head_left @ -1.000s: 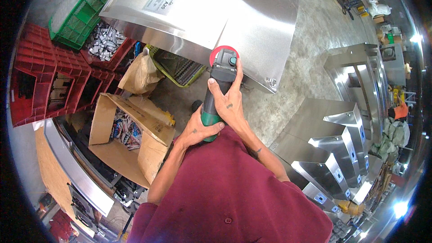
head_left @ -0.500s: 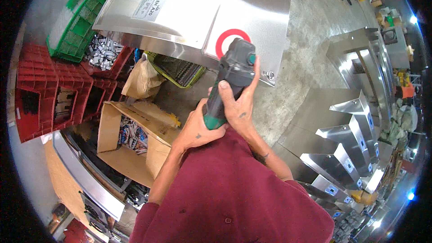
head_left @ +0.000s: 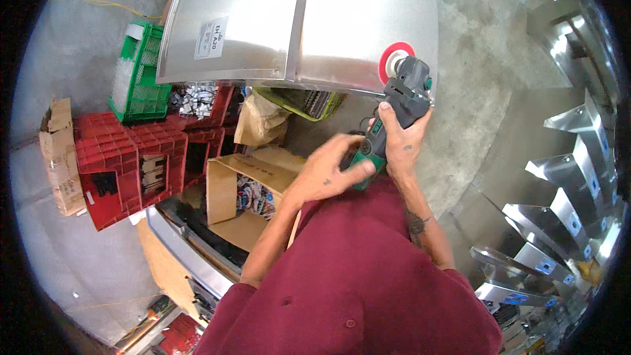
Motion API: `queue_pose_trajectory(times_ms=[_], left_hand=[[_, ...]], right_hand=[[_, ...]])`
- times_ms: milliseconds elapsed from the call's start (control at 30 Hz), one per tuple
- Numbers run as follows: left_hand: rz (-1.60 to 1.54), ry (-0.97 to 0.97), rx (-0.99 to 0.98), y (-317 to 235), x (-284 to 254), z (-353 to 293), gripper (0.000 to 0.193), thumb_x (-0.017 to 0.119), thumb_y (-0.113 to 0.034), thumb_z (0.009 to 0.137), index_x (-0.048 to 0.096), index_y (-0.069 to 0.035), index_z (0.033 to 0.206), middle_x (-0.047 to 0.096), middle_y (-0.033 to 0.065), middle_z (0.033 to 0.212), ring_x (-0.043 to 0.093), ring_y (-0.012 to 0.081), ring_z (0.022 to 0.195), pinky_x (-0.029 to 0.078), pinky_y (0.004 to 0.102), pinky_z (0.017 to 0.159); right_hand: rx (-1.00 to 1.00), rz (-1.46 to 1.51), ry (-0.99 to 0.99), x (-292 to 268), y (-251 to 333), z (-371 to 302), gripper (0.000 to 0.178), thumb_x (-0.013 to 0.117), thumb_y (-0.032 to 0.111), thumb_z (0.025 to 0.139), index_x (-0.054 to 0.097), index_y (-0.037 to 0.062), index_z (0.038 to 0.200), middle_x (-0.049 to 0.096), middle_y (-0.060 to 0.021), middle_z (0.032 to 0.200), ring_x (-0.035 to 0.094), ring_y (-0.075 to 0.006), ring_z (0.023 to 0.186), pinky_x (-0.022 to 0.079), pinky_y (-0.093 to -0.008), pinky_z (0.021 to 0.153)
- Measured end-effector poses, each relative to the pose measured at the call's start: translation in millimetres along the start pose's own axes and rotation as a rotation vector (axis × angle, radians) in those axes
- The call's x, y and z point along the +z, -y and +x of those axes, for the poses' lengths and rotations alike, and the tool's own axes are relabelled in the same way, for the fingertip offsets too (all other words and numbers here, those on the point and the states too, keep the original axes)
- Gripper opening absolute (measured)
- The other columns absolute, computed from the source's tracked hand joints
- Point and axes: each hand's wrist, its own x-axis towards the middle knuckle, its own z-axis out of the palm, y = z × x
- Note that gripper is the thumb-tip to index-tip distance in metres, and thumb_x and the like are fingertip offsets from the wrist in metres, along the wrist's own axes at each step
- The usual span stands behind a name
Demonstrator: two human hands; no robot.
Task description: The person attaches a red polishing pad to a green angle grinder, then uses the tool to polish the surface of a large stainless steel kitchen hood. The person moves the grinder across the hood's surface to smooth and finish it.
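Note:
An angle grinder [head_left: 407,92], dark grey with a green rear end, is in both my hands. Its round pad with a red rim [head_left: 397,59] is over the near right part of a shiny sheet-metal panel [head_left: 358,33]; whether it touches cannot be told. My right hand [head_left: 402,143] wraps the front of the body, thumb along the top. Around the rear end curls my left hand [head_left: 330,169], its thumb on the green part and its fingertips partly hidden behind the tool.
To the left stand red crates [head_left: 112,141], a green crate [head_left: 150,69] and an open cardboard box [head_left: 220,197] with small packets. A yellow-green basket [head_left: 314,106] sits below the panel. Bent metal pieces [head_left: 565,217] line the right side, over concrete floor [head_left: 470,118].
The view has shifted, and the grinder now appears further right, close to the panel's right edge. My left hand has loosened and slid back a little at the rear end.

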Motion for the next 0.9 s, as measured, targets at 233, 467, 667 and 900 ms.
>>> queue_pose_trajectory(times_ms=[233, 467, 667, 900], left_hand=[[0.752, -0.994, 0.001, 35, -59, 33, 0.068, 0.086, -0.03, 0.092, 0.055, 0.0, 0.145, 0.054, 0.023, 0.145, 0.047, 0.0419, 0.136, 0.036, 0.0547, 0.117], [1.008, -1.012, 0.071, 43, -92, 72, 0.078, 0.086, -0.039, 0.092, 0.051, -0.003, 0.152, 0.051, 0.0232, 0.153, 0.043, 0.0405, 0.146, 0.031, 0.0592, 0.121], [0.242, -1.368, -0.012, 22, -100, 48, 0.038, 0.061, -0.023, 0.111, 0.054, 0.006, 0.136, 0.058, 0.0181, 0.126, 0.056, 0.0256, 0.114, 0.046, 0.0429, 0.105], [-0.689, -0.401, -0.129, 8, 1, -7, 0.047, 0.051, -0.04, 0.118, 0.052, 0.001, 0.143, 0.066, 0.0153, 0.129, 0.068, 0.0223, 0.111, 0.058, 0.0393, 0.095]], right_hand=[[-0.012, -0.023, -0.001, -15, 1, 9, 0.085, 0.081, 0.009, 0.098, 0.025, 0.0022, 0.162, 0.067, -0.0105, 0.109, 0.07, -0.0162, 0.084, 0.059, -0.0326, 0.074], [-0.013, -0.08, 0.044, -18, 4, 10, 0.088, 0.083, 0.015, 0.097, 0.025, 0.0015, 0.163, 0.067, -0.0118, 0.113, 0.07, -0.0164, 0.086, 0.059, -0.0318, 0.077], [-0.092, -0.239, 0.075, -20, 4, 14, 0.099, 0.086, 0.021, 0.092, 0.022, 0.0026, 0.164, 0.067, -0.0158, 0.121, 0.07, -0.0242, 0.103, 0.058, -0.0391, 0.094], [-0.283, -0.563, 0.555, 6, 32, 21, 0.107, 0.088, 0.031, 0.091, 0.019, 0.0126, 0.17, 0.068, -0.031, 0.134, 0.073, -0.04, 0.119, 0.057, -0.0479, 0.103]])
